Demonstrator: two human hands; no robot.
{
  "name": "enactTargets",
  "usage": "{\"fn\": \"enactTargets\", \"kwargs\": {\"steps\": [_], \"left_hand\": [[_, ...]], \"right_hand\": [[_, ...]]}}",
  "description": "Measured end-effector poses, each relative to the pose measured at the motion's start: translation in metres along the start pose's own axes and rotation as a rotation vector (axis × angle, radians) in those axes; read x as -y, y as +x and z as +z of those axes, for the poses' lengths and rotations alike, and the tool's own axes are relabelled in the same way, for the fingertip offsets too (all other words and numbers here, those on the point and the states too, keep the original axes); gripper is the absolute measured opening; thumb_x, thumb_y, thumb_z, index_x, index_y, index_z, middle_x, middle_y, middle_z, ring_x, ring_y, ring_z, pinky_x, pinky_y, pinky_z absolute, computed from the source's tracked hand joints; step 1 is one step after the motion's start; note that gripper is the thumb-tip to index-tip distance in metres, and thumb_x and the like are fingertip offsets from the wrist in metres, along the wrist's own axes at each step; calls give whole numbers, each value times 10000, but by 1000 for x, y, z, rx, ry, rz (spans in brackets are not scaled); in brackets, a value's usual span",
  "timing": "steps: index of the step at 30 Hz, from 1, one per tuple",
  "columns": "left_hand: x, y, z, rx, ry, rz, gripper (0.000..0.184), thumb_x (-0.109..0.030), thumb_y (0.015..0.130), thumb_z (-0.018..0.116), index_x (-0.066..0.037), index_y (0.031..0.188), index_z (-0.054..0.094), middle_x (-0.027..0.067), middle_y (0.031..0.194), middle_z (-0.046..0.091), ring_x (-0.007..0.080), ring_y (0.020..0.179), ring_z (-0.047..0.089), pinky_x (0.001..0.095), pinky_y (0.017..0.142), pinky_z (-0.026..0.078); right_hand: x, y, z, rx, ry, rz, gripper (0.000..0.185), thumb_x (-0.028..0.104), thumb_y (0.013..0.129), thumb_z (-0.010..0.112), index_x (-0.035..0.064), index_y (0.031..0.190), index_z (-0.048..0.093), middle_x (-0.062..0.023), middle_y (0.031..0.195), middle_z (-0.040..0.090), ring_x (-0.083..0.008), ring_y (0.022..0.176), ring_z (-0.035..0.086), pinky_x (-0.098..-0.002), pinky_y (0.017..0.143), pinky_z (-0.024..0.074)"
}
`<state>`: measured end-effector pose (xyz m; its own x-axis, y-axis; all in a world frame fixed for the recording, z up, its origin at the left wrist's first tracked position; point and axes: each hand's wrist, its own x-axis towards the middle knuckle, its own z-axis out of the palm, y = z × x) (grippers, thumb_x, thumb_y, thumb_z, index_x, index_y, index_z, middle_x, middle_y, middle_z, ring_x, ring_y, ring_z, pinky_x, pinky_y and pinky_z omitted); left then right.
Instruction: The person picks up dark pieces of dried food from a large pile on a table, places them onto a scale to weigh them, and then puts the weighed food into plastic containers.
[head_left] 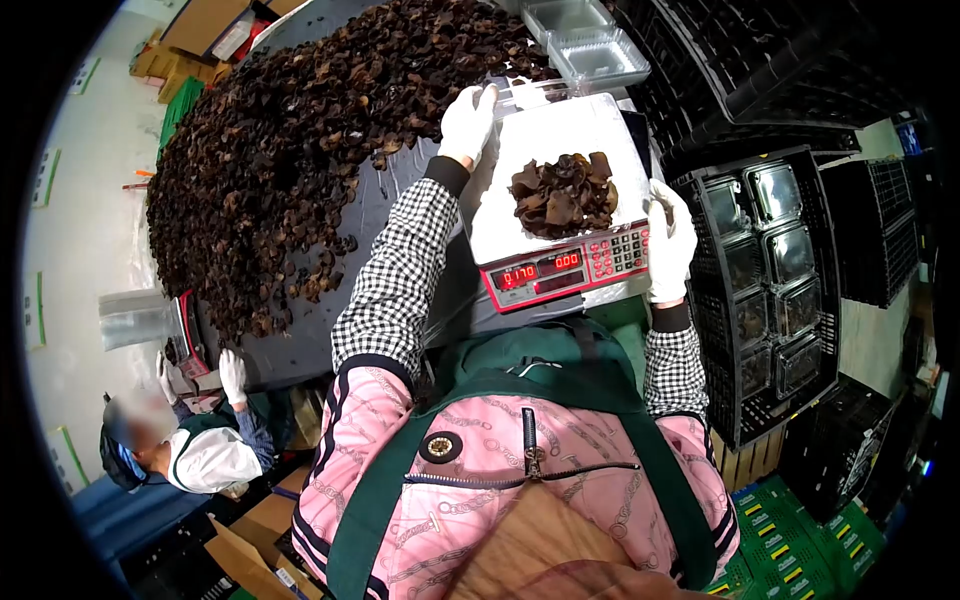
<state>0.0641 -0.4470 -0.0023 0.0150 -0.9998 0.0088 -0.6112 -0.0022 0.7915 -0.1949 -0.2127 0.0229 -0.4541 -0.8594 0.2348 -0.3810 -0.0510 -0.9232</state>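
Observation:
A heap of dark brown wood ear mushrooms [567, 196] lies on the white platform of a red digital scale [488, 232], whose red digits read 0.170 and 0.00. My left hand [467, 124], in a white glove, is past the scale's far left corner, its thumb and fingers closed at the edge of a clear plastic container [532, 95]; the exact grip is partly hidden. Along the scale's right side is my right hand [671, 243], also gloved, fingers extended and slightly bent, holding nothing visible.
A large pile of wood ear mushrooms [290, 150] covers the dark table to the left. Empty clear boxes [600, 58] stand beyond the scale. At right, a black crate [735, 400] holds several filled boxes. A co-worker [215, 455] with gloved hands works near another scale [188, 335].

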Motion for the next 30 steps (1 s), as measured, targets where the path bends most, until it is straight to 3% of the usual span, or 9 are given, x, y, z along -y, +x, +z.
{"fn": "enactTargets", "kwargs": {"steps": [10, 11, 15, 18, 20, 22, 23, 26, 30], "left_hand": [[-77, -37, -56, 13, -437, 134, 509, -461, 1048, 465, -24, 1116, 717, 60, 833, 736, 94, 772, 625, 274, 746, 494], [-97, -60, -70, 77, -458, 122, 470, -427, 1046, 483, -26, 1118, 718, 55, 837, 724, 96, 782, 633, 268, 739, 499], [-90, -132, -74, 144, -203, 342, 254, -199, 989, 601, -43, 1162, 701, 31, 871, 681, 94, 814, 639, 241, 704, 504], [-73, -177, -63, 45, -65, 479, 280, -84, 906, 680, -34, 1181, 673, 64, 965, 673, 117, 788, 646, 277, 718, 516], [-70, -196, -66, 68, 172, 507, 373, -92, 844, 718, -50, 1210, 655, 137, 1060, 624, 280, 1041, 611, 382, 950, 473], [-57, -207, -56, 16, 102, 431, 429, -105, 828, 735, -82, 1246, 641, 133, 1099, 597, 309, 1116, 557, 397, 997, 440], [-47, -209, -54, -53, 296, 641, 526, -116, 851, 733, -85, 1350, 569, 126, 1195, 579, 250, 1053, 592, 362, 960, 470], [-35, -215, -52, 191, -317, -56, 611, -123, 889, 715, -37, 1438, 463, 115, 1193, 597, 176, 1032, 599, 316, 906, 500], [-4, -208, -53, 537, -656, -321, 644, -119, 950, 649, 26, 1499, 345, 97, 1045, 646, 128, 851, 644, 258, 765, 534]], "right_hand": [[-2, -9, -3, 66, 211, 369, 292, 155, 1041, 487, -9, 1232, 637, -105, 1137, 682, -134, 957, 654, -239, 779, 525], [-11, -10, -1, 94, 218, 362, 515, 409, 1072, 385, -8, 1271, 613, -104, 1183, 673, -147, 928, 668, -238, 728, 505], [-1, -11, -1, 133, 457, 441, 679, 554, 1059, 296, -16, 1323, 557, -121, 1240, 633, -169, 963, 653, -256, 737, 513], [2, -15, 4, 107, 453, 449, 614, 502, 1072, 311, -2, 1302, 575, -119, 1227, 633, -167, 944, 650, -253, 735, 511], [7, -16, 0, 216, 196, 390, 380, 291, 1048, 480, 20, 1288, 596, -94, 1169, 643, -135, 949, 639, -252, 746, 508], [-9, -21, 5, 189, 36, 243, 338, 142, 964, 618, -27, 1256, 590, -98, 1098, 668, -117, 892, 618, -247, 750, 499], [-17, -23, 8, 155, 39, 81, 348, 110, 939, 657, -23, 1254, 591, -77, 1010, 681, -83, 796, 613, -225, 685, 493], [10, -23, 3, 240, 285, 511, 333, 116, 947, 649, -23, 1245, 592, -56, 919, 684, -60, 698, 603, -204, 599, 483], [-1, -20, 0, 275, 492, 628, 266, 135, 934, 645, -7, 1158, 625, -52, 872, 679, -92, 643, 637, -217, 541, 510]]}}
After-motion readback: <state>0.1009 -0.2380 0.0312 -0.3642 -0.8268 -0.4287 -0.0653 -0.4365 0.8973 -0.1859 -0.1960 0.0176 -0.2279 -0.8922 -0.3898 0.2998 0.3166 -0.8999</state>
